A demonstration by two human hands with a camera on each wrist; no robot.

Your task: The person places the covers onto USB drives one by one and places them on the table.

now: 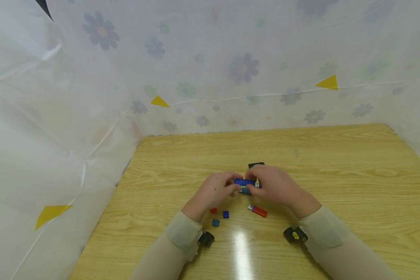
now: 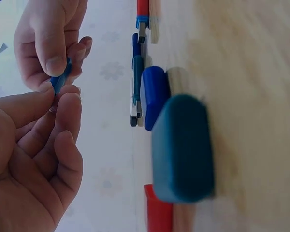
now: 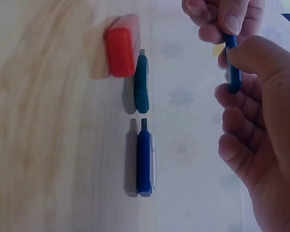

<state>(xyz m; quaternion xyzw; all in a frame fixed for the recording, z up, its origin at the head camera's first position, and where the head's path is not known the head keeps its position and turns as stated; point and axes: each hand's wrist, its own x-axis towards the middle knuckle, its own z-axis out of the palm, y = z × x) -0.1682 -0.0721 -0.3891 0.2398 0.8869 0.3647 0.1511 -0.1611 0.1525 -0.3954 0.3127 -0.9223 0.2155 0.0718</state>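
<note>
A slim blue USB stick [image 1: 244, 181] is held level between the two hands, above the table. My left hand [image 1: 215, 192] pinches its left end between thumb and fingertips, while my right hand [image 1: 274, 186] grips its other end. Fingers hide both ends, so I cannot tell whether it is capped. Below it lie a teal USB stick [image 3: 142, 87] and a darker blue one [image 3: 145, 162], with metal plugs bare. Nearer the body is a red USB stick [image 1: 259, 211], its plug pointing left. Loose caps lie by the left wrist: teal [image 2: 183, 150], blue [image 2: 154, 94] and red [image 2: 158, 208].
A black flat object [image 1: 256, 165] lies just beyond the right hand, partly covered by it. The wooden table [image 1: 353, 175] meets flower-patterned sheeting [image 1: 203, 77] at its back and sides. Black wrist cameras [image 1: 205, 238] hang under both forearms, close to the tabletop.
</note>
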